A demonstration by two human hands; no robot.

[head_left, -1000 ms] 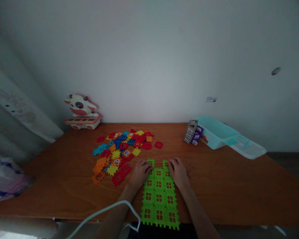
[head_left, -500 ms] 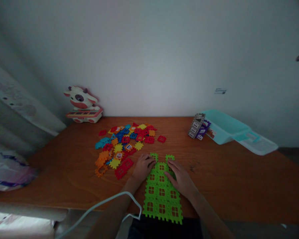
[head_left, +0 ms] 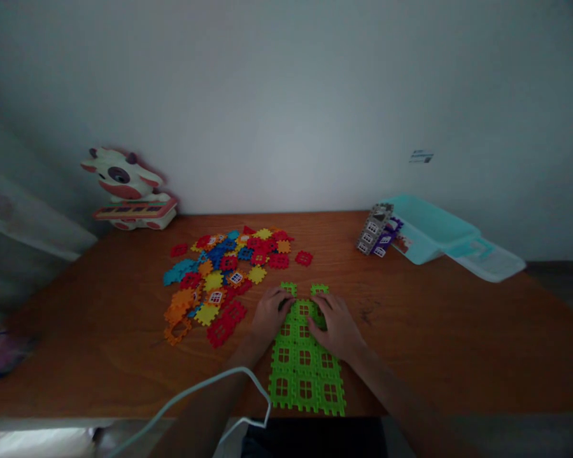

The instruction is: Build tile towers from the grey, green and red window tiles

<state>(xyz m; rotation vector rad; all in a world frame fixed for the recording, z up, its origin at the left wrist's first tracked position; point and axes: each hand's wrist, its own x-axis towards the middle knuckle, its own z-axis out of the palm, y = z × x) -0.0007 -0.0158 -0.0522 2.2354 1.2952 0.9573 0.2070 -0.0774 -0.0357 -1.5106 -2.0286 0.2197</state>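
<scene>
A light-green panel of interlocking window building tiles (head_left: 304, 358) lies flat in front of me, with two tiles jutting from its far corners and a gap between them. My left hand (head_left: 267, 316) curls its fingers over the panel's upper left edge. On the upper right side, my right hand (head_left: 340, 327) grips the panel, its thumb over the middle column and its fingers bent over the right column. The hands partly cover the tiles beneath them.
Loose colored building tiles (head_left: 214, 280) are heaped to the left. At the back right, grey and purple joined tiles (head_left: 373, 230) lean by a turquoise bin (head_left: 430, 229). A cow toy keyboard (head_left: 134, 194) stands at the back left. A pale cable (head_left: 195, 389) crosses my left forearm.
The view has shifted a little, so the desk things sit slightly higher and left. The fingers of my right hand are more bent over the panel. Both hands stay at its far end.
</scene>
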